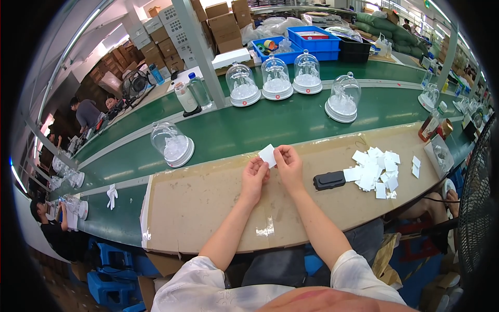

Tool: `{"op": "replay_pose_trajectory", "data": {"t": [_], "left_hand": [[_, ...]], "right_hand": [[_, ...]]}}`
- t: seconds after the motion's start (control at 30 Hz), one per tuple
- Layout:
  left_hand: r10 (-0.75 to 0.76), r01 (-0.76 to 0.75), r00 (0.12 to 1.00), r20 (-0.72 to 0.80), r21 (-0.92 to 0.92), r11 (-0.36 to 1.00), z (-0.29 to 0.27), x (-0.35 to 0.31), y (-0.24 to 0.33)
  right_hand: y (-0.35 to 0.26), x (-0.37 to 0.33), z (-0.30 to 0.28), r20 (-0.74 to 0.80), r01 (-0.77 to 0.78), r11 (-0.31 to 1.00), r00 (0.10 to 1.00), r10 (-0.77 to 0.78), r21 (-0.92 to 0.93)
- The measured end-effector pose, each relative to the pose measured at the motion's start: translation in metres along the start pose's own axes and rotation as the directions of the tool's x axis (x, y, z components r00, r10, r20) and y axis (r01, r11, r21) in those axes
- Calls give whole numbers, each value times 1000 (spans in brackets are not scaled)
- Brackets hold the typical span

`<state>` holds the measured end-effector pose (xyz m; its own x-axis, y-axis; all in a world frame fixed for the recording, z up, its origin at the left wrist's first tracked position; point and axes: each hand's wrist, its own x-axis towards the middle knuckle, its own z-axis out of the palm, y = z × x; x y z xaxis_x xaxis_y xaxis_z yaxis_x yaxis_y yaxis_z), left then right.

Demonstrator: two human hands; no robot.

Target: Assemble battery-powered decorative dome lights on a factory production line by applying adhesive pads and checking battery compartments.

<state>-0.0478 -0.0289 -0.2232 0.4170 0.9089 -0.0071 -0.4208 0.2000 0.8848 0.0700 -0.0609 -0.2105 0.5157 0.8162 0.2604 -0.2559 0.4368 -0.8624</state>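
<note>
A small white square card (pixel 267 155) is held up over the cardboard sheet (pixel 202 203) that covers the bench in front of me. My left hand (pixel 254 178) pinches its lower edge, and my right hand (pixel 288 165) grips its right side. Right of my hands lies a black oblong device (pixel 329 180). Beside it spreads a loose pile of white square cards (pixel 375 169), with a couple more cards (pixel 416 166) a little apart. Beyond the cardboard, a clear glass dome on a white base (pixel 343 99) stands on the green belt, and another dome (pixel 173 145) sits farther left.
Three more domes (pixel 277 78) stand in a row behind the belt's rail, near blue bins (pixel 313 44). Bottles (pixel 199 89) stand by a grey post (pixel 200 47). At right are a brown bottle (pixel 431 122) and a black fan (pixel 475 203). A white glove (pixel 112 196) lies left.
</note>
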Motion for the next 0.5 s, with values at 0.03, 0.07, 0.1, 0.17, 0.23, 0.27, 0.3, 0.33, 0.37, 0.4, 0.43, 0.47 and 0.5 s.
{"op": "replay_pose_trajectory", "data": {"t": [0.03, 0.07, 0.1, 0.17, 0.23, 0.27, 0.3, 0.33, 0.37, 0.4, 0.43, 0.47, 0.5], "left_hand": [[-3, 3, 1000, 2, 2, 1000, -1, 0, -1], [4, -4, 1000, 6, -8, 1000, -2, 1, -1], [11, -11, 1000, 10, -19, 1000, -3, 1, -1], [7, -7, 1000, 16, -30, 1000, -5, 1, -2], [4, -3, 1000, 22, -39, 999, -4, 0, -2], [7, -7, 1000, 19, -20, 1000, -2, -1, -2], [11, -11, 1000, 16, 0, 1000, -1, -2, -1], [7, -7, 1000, 22, 6, 1000, -2, -1, -2], [25, -22, 999, 46, -64, 998, -4, 1, -3], [45, -35, 997, 69, -134, 990, -6, 2, -4], [40, -30, 996, 76, -126, 992, -8, 2, -2], [24, -11, 997, 74, -173, 985, -10, 1, 0], [9, 7, 997, 74, -220, 976, -11, 1, 2]], "right_hand": [[2, 0, -1, -4, 0, 1000, 1000, 0, 1], [3, 0, 0, -6, -2, 1000, 1000, 2, -8], [5, 1, 0, -8, -4, 1000, 1000, 4, -17], [8, 0, 1, -14, 2, 1000, 1000, -2, -12], [7, 0, 2, -21, 8, 1000, 1000, -9, -7], [6, 0, 2, -20, 13, 1000, 1000, -12, 13], [4, 0, 2, -19, 17, 999, 1000, -17, 34], [5, 0, 2, -27, 20, 999, 999, -19, 38], [5, 1, 1, -40, 31, 999, 999, -30, 37], [5, 2, 1, -52, 43, 998, 998, -41, 36], [2, 3, 0, -62, 46, 998, 997, -43, 41], [0, 4, 0, -77, 46, 998, 996, -42, 43], [-2, 4, 0, -91, 46, 998, 995, -41, 45]]}}
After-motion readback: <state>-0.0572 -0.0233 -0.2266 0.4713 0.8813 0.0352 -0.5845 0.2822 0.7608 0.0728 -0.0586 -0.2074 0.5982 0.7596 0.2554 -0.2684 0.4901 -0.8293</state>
